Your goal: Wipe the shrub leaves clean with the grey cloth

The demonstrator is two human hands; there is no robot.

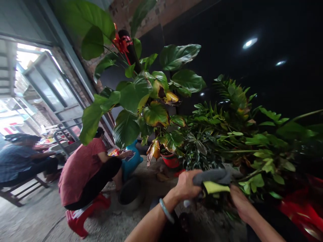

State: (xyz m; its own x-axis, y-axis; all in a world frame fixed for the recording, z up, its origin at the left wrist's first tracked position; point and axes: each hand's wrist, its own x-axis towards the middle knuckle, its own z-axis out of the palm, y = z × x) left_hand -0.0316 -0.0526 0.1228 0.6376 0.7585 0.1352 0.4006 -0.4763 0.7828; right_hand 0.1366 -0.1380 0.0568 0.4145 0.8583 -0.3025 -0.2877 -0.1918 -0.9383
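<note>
My left hand (186,185) is closed round the grey handle of a tool (213,177) that has a yellow-green part under it. My right hand (241,201) is just right of it, low among the leaves; its fingers are hidden behind the tool and foliage. Both hands are at the base of a low bushy green plant (227,134). Behind it stands a tall large-leaved plant (141,97) in a red pot (171,160), with a red ribbon (122,43) tied to its dark pole.
A person in a red shirt (80,169) squats on a red stool (83,213) at the left by a blue container (131,161). Another person in blue (17,161) sits on a bench farther left. A red object (302,208) lies at right.
</note>
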